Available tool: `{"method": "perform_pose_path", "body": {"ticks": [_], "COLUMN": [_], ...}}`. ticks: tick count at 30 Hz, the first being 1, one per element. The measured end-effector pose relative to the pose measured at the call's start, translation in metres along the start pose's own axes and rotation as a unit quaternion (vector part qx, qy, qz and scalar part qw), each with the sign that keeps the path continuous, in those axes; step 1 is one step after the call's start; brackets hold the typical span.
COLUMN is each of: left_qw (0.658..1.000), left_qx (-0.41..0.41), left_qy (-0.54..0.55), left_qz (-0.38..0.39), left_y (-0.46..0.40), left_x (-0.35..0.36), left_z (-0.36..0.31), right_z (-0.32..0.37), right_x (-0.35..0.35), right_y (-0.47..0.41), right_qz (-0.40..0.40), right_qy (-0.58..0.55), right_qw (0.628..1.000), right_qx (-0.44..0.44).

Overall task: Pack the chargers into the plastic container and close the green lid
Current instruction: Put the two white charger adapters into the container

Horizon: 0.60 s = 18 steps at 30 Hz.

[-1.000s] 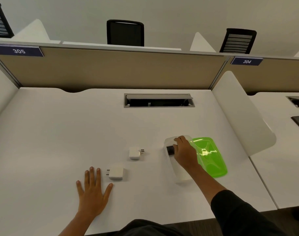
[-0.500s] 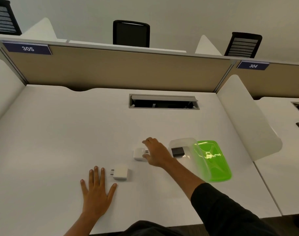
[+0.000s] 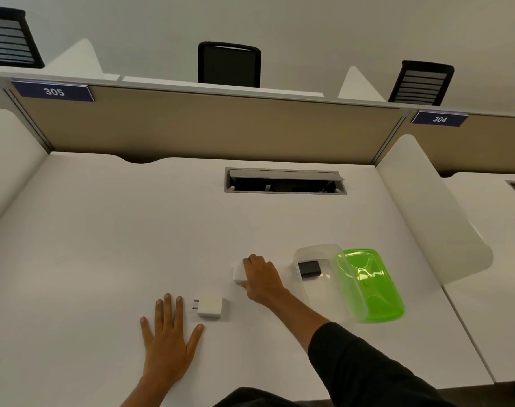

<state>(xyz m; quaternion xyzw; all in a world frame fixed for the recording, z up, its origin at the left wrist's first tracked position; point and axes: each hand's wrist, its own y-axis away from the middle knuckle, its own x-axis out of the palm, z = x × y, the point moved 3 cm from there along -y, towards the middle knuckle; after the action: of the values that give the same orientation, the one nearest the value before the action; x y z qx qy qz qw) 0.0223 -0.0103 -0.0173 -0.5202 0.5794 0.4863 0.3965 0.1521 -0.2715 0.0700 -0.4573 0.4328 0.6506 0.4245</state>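
Note:
A clear plastic container (image 3: 324, 292) stands on the white desk right of centre, with a black charger (image 3: 309, 268) inside at its far end. The green lid (image 3: 371, 286) lies flat against the container's right side. My right hand (image 3: 262, 279) is closed over a small white charger (image 3: 238, 273) left of the container, fingers wrapped around it on the desk. A second white charger (image 3: 210, 306) with its prongs pointing left lies nearer to me. My left hand (image 3: 169, 339) rests flat on the desk, fingers spread, just left of that charger.
A cable slot (image 3: 284, 182) is cut into the desk (image 3: 103, 245) behind the work area. Beige partitions (image 3: 206, 127) close the back, and a white curved divider (image 3: 426, 210) rises on the right beside the lid. A neighbouring desk lies further right.
My right hand left the container, where the black charger now lies, moved left and closed on the small white charger. My left hand stayed flat on the desk.

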Motion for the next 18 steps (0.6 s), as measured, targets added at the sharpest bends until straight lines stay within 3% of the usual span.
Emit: {"method": "perform_pose_path", "body": {"ticks": [11,18], "left_qw": [1.0,1.0], "left_qx": [-0.006,-0.004], "left_qy": [-0.002,-0.008], "left_qz": [0.0,0.0], "left_y": [0.0,0.0], "left_x": [-0.001,-0.002], "left_z": [-0.001,-0.001], "right_z": [-0.03,-0.101], "right_x": [-0.079,-0.118], "right_y": [0.018,0.049], "right_qz": [-0.123,-0.165], "right_qy": [-0.142,-0.134], "right_qw": [0.982,0.974], "right_qx": [0.032,0.075]}}
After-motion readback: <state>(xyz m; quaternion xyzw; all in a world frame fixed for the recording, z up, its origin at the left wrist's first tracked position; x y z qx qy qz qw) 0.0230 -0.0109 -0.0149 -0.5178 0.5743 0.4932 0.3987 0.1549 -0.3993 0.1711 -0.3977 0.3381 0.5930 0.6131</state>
